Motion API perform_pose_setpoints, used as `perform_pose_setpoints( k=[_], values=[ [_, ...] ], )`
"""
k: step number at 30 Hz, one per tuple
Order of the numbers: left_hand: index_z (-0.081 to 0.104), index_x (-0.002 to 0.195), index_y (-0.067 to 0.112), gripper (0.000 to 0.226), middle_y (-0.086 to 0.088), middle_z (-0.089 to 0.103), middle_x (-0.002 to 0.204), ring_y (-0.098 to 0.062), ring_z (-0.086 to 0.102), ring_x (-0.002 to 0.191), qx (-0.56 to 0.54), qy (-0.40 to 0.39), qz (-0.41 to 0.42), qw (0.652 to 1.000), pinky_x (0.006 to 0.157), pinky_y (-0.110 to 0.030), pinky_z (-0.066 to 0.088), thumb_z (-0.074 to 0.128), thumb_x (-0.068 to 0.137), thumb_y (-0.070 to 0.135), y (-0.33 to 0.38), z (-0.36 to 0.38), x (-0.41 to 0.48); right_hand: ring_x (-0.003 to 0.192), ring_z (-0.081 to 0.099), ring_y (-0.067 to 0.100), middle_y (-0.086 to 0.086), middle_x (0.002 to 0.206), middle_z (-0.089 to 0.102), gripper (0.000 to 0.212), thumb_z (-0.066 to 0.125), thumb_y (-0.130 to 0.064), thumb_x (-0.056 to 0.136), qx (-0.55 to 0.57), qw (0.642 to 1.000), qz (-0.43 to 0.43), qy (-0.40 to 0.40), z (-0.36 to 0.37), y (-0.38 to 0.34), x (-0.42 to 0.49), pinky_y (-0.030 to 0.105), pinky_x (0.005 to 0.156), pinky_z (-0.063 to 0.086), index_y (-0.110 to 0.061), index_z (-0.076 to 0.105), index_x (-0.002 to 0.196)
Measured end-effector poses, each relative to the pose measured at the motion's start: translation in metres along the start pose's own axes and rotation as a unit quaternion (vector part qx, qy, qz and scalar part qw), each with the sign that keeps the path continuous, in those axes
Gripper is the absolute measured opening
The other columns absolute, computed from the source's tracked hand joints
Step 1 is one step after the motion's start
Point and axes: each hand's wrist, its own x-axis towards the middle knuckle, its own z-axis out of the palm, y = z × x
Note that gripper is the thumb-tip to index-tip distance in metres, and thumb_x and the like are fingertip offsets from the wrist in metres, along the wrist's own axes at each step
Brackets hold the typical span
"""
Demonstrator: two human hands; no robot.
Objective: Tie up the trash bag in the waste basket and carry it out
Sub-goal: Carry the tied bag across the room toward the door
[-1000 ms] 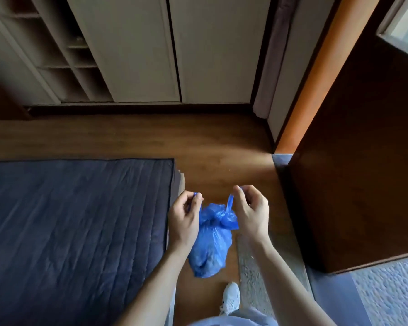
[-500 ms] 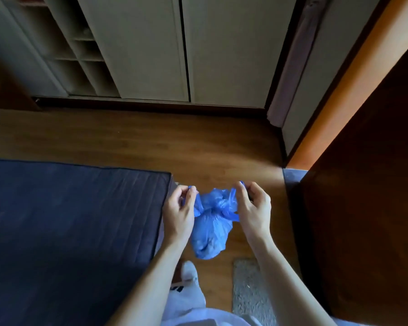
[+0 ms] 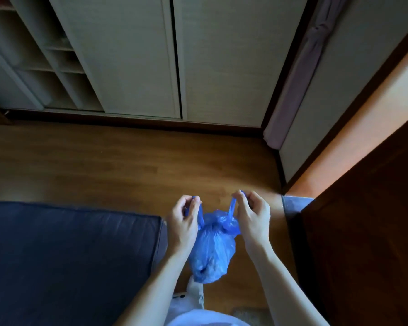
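In the head view, a small crinkled blue plastic trash bag is held in mid-air at the lower centre of the frame, above the brown wooden floor. The bag's neck is gathered into a bunch, and two thin strips of plastic are drawn up and outward from it. The left strip is pinched in the grip of the left hand, whose fingers are curled closed around it; the right strip is pinched in the same way by the right hand, thumb and fingertips pressed together on the plastic. The two hands are kept apart, one on either side of the bag's neck. Below the bag, a white shoe is partly seen on the floor. A dark navy quilted mat is spread across the lower left of the frame. Pale beige cabinet doors fill the upper centre, and a dark brown wooden door stands at the right.
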Motion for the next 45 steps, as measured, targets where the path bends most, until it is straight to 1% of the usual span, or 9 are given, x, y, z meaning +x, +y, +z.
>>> perform_pose_setpoints(
  k=[3, 7, 11, 18, 24, 27, 36, 41, 45],
  values=[
    [0.061, 0.074, 0.026, 0.027, 0.005, 0.056, 0.064, -0.010, 0.050, 0.064, -0.008, -0.021, 0.004, 1.000, 0.063, -0.036, 0.041, 0.056, 0.086, 0.050, 0.000, 0.011, 0.056, 0.057, 0.035, 0.018, 0.004, 0.059, 0.038, 0.043, 0.062, -0.034, 0.090, 0.009, 1.000, 0.009, 0.023, 0.030, -0.010, 0.044, 0.035, 0.055, 0.032, 0.003, 0.047, 0.074],
    [0.060, 0.079, 0.024, 0.028, 0.009, 0.056, 0.066, -0.012, 0.051, 0.065, -0.011, -0.026, -0.003, 1.000, 0.064, -0.037, 0.043, 0.053, 0.087, 0.050, -0.001, 0.023, 0.109, 0.057, 0.040, 0.019, 0.002, 0.057, 0.046, 0.024, 0.062, -0.032, 0.093, 0.038, 0.998, 0.024, 0.041, 0.058, -0.020, 0.081, 0.038, 0.057, 0.038, -0.015, 0.060, 0.076],
    [0.057, 0.083, 0.014, 0.033, 0.004, 0.055, 0.067, -0.011, 0.050, 0.064, 0.002, -0.023, 0.017, 1.000, 0.062, -0.029, 0.041, 0.050, 0.094, 0.043, 0.002, 0.032, 0.150, 0.053, 0.041, 0.018, -0.004, 0.053, 0.046, 0.022, 0.060, -0.028, 0.097, 0.038, 0.998, 0.035, 0.042, 0.075, -0.028, 0.127, 0.037, 0.056, 0.036, -0.018, 0.066, 0.078],
    [0.060, 0.084, 0.020, 0.019, 0.016, 0.062, 0.069, -0.001, 0.054, 0.064, 0.031, -0.001, 0.004, 1.000, 0.061, -0.016, 0.042, 0.054, 0.100, 0.028, -0.016, 0.054, 0.231, 0.055, 0.039, 0.018, 0.003, 0.057, 0.043, 0.030, 0.060, -0.035, 0.094, 0.036, 0.999, 0.035, 0.014, 0.113, -0.025, 0.211, 0.037, 0.055, 0.035, -0.014, 0.060, 0.073],
    [0.058, 0.079, 0.023, 0.023, 0.012, 0.054, 0.062, -0.003, 0.049, 0.057, 0.045, 0.044, 0.007, 0.998, 0.056, -0.022, 0.038, 0.053, 0.095, 0.039, -0.021, 0.089, 0.319, 0.049, 0.035, 0.008, -0.009, 0.050, 0.041, 0.034, 0.060, -0.024, 0.097, 0.016, 0.997, -0.014, -0.074, 0.157, -0.044, 0.307, 0.029, 0.048, 0.032, -0.002, 0.056, 0.071],
    [0.058, 0.078, 0.024, 0.020, 0.016, 0.058, 0.063, -0.003, 0.052, 0.058, 0.061, 0.071, 0.008, 0.996, 0.057, -0.019, 0.039, 0.055, 0.096, 0.034, -0.012, 0.110, 0.371, 0.047, 0.036, 0.003, -0.013, 0.048, 0.046, 0.029, 0.060, -0.021, 0.096, 0.001, 0.992, -0.030, -0.120, 0.180, -0.064, 0.360, 0.020, 0.046, 0.032, -0.005, 0.060, 0.072],
    [0.060, 0.080, 0.024, 0.024, 0.007, 0.060, 0.065, -0.018, 0.057, 0.063, 0.094, 0.167, 0.013, 0.981, 0.062, -0.036, 0.046, 0.052, 0.089, 0.045, -0.001, 0.124, 0.471, 0.049, 0.040, 0.003, -0.012, 0.052, 0.047, 0.029, 0.061, -0.019, 0.095, 0.008, 0.974, -0.041, -0.224, 0.246, -0.101, 0.473, 0.016, 0.049, 0.033, -0.014, 0.055, 0.067],
    [0.062, 0.084, 0.012, 0.018, -0.006, 0.064, 0.069, -0.016, 0.060, 0.064, 0.094, 0.228, -0.040, 0.968, 0.060, -0.022, 0.046, 0.056, 0.099, 0.020, 0.000, 0.100, 0.490, 0.056, 0.046, 0.009, 0.011, 0.064, 0.055, 0.023, 0.059, -0.022, 0.095, 0.011, 0.956, -0.047, -0.288, 0.289, -0.108, 0.492, 0.026, 0.054, 0.039, -0.005, 0.062, 0.079],
    [0.063, 0.083, 0.016, 0.018, 0.004, 0.064, 0.068, -0.011, 0.059, 0.063, 0.094, 0.291, -0.071, 0.949, 0.061, -0.019, 0.045, 0.057, 0.099, 0.020, -0.006, 0.074, 0.501, 0.056, 0.044, 0.011, -0.001, 0.059, 0.050, 0.027, 0.060, -0.027, 0.095, -0.005, 0.944, -0.043, -0.326, 0.330, -0.107, 0.493, 0.035, 0.056, 0.040, -0.008, 0.060, 0.076]
  ],
)
